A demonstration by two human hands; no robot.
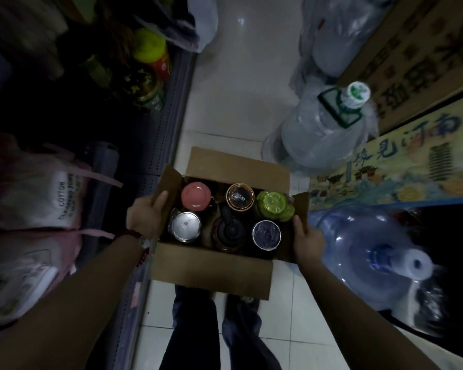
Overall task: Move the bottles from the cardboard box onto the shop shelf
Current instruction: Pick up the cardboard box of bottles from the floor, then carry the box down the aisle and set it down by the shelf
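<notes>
I hold an open cardboard box (211, 271) in front of me above the tiled floor. My left hand (145, 217) grips its left flap, thumb over the edge. My right hand (306, 240) grips its right flap. Several bottles stand upright inside, seen from the top: a pink-lidded one (196, 196), a silver-lidded one (185, 227), a brown one with a copper rim (240, 196), a green-lidded one (271, 203), a dark one with a handle (229, 231) and a purple-topped one (266, 234). The shop shelf (155, 129) runs along the left, dark.
On the shelf stand jars, one with a yellow-green lid (149, 46), and bagged cotton towels (38, 193) hang nearer me. Large water jugs (321, 129) (372, 252) and printed cartons (412, 62) crowd the right side. A narrow white tiled aisle (238, 89) runs ahead.
</notes>
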